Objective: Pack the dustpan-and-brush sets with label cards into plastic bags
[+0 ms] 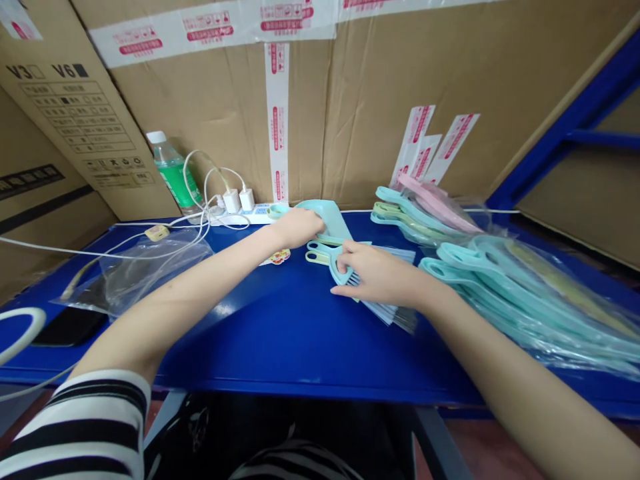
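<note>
My left hand [299, 228] is closed over a light blue dustpan [334, 217] near the back of the blue table, its fingertips bent down and partly hidden. To the right, my right hand [373, 270] has its fingers curled around a light blue hand brush [326, 252], with the thumb below it. A pale green handle [316, 258] shows just under that brush. Grey-white bristles [387, 312] stick out beneath my right wrist. A small colourful sticker or card [278, 257] lies below my left wrist.
Bagged light blue pieces [520, 293] and a pink one [440, 203] are piled on the right. At the left stand a green-labelled bottle [179, 177] and a power strip [260, 213] with white cables. A clear bag [150, 267] and a dark phone [70, 327] lie there. Cardboard [210, 100] walls the back.
</note>
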Tool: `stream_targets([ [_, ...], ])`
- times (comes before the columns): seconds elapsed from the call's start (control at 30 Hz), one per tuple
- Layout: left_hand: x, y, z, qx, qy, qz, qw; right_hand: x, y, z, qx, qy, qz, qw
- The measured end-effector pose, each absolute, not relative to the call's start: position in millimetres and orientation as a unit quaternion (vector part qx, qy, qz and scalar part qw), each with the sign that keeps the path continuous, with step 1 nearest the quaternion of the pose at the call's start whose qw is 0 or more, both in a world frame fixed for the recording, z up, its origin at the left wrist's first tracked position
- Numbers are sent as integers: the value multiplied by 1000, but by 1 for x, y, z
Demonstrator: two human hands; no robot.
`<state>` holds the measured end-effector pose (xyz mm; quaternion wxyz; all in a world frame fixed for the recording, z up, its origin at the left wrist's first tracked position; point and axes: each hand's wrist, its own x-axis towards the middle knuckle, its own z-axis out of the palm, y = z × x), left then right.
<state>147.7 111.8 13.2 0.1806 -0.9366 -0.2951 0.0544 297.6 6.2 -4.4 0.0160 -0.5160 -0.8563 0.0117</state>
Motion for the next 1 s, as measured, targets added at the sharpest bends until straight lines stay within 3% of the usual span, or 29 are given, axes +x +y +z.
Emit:
stream_targets([
  [0.3,136,109,27,-930,-312,-4,193,304,4,-3,-487,-873,0,40],
  [0.53,74,76,40,-902,-348,-106,233,317,2,-2,-472,-870,8,139],
  [0.63,37,56,43,-914,-350,-132,156,319,2,0,-494,-853,2,166],
  [0.8,1,26,31,-941,-297,-140,-79,314,3,1,-485,-848,-22,213],
  [0.87,1,16,21,-960,-242,-109,-85,310,3,0,-449,-860,-42,238],
  [1.0,12,2,3,-986,-157,-58,2,302,2,-5,-395,-878,-68,261],
])
